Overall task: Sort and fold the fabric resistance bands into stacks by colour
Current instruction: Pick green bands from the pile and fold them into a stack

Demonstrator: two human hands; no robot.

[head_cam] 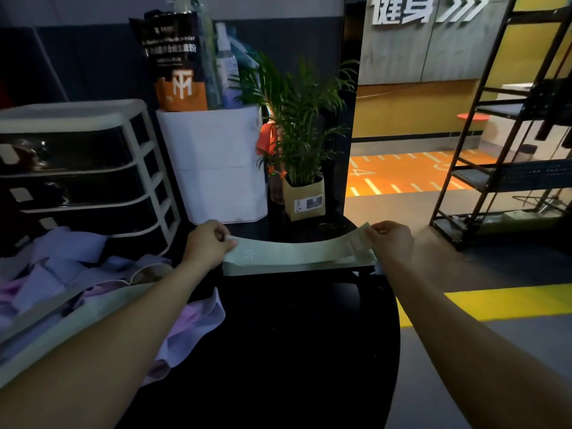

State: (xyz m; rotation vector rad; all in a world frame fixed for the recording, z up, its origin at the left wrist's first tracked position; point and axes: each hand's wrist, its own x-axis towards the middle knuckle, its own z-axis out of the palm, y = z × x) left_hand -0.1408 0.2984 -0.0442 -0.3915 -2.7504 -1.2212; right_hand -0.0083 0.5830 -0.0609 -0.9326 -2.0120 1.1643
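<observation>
Showing 1 moment of the green sort, largest item first. Dark round table [278,351]: it carries everything below and reaches out under both forearms. Drawer unit [77,168], white bin [216,162] and potted plant [297,128]: these stand beyond the fingers, at the table's far edge, apart from the work. Unsorted heap [62,274]: lilac and pale blue bands lie out past the left wrist, well clear of the fingers, with 1 long pale green strip running beneath the left forearm. Green stack [297,264]: folded pale green bands lie directly under and between the 2 hands, their long axis running from 1 hand to the other. Green band [297,246]: it is held just above the stack, sagging slightly in the middle, with "30" printed near its left end. Left hand [205,243]: thumb and curled fingers pinch the band's left end. Right hand [391,239]: thumb and curled fingers pinch the right end, which stands a little higher than the left. Neither hand is nearer; each holds 1 end of the same strip.

Judgement: the step in hand appears to be laying this band on its colour's stack. The move turns on alignment, since band and stack already share 1 long axis, and the stack lies straight below the fingertips. Lowering both ends evenly should seat it; the raised right end would need to drop further.
</observation>
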